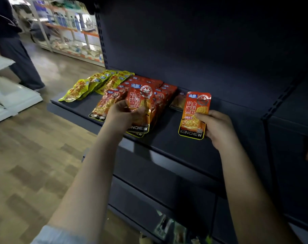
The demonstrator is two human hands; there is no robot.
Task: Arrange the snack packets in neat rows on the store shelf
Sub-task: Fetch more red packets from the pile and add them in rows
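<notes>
Head view, shelf stock, as it lies before you.

Left hand (122, 112): your forearm reaches up from the lower left, fingers curled round the lower half of a red packet (140, 106), which stands nearly upright, its KONCHEW band at the bottom, over the front of the red rows (149, 90). The grip is firm, thumb side toward you.

Right hand (215, 126): your forearm comes up from the lower right; thumb and curled fingers pinch the right edge of a second red packet (196, 114). That packet stands upright, face toward you, its bottom edge near the front lip of the dark shelf (169, 138); whether it touches the board you cannot tell.

Stock on the shelf: red rows lying overlapped, running back toward the rear panel; yellow packets (95, 83) in overlapped rows to their left, the nearest one close to the shelf's left front corner. One brownish packet (178, 101) lies flat between the red rows and your right-hand packet.

Open room: bare shelf board shows right of your right hand as far as the perforated upright (279, 101), and a strip behind the held packet back to the rear panel. Left of the shelf end, wooden floor (35, 155); another person (14, 46) stands well apart at the far left.
</notes>
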